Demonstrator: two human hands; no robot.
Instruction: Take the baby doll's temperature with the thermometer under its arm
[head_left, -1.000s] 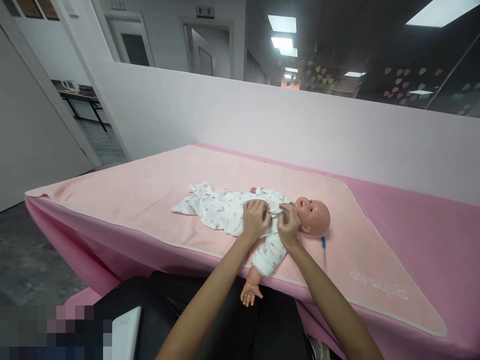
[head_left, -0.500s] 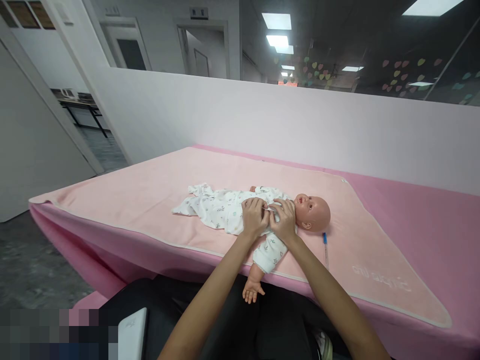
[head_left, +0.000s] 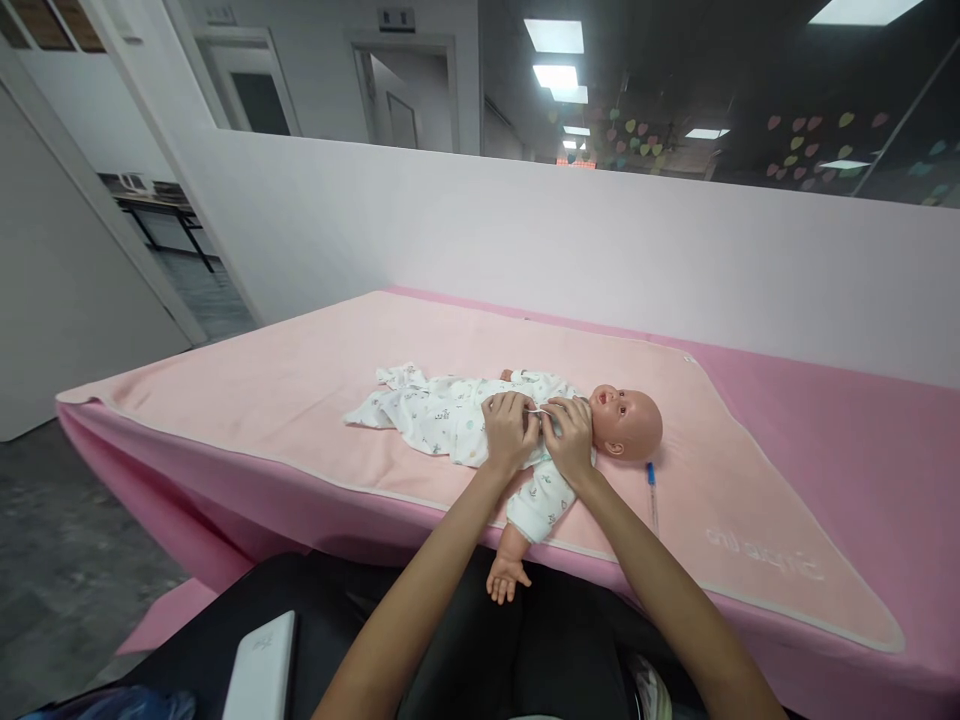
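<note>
A baby doll point(head_left: 628, 424) lies on its back, its head to the right, in a white printed gown point(head_left: 435, 415). Over the doll's chest, my left hand point(head_left: 510, 430) is closed with fingertips pinched on a thin white tie string point(head_left: 535, 409). My right hand point(head_left: 568, 435), nearer the doll's neck, pinches the other end of the same string. A short stretch of it shows between the two hands; the rest is hidden by my fingers. One doll arm point(head_left: 510, 560) hangs over the table's front edge toward my lap.
A pink blanket point(head_left: 300, 360) covers much of the table over a darker pink cloth point(head_left: 862, 430). Near the doll's head lies a blue-capped pen-like thing point(head_left: 652, 495). A white flat box-like device point(head_left: 260, 665) rests on my lap at left. A white wall point(head_left: 525, 240) stands behind the table.
The white string now shows more plainly, drawn across between my hands, which have shifted only slightly. The doll lies as before.
</note>
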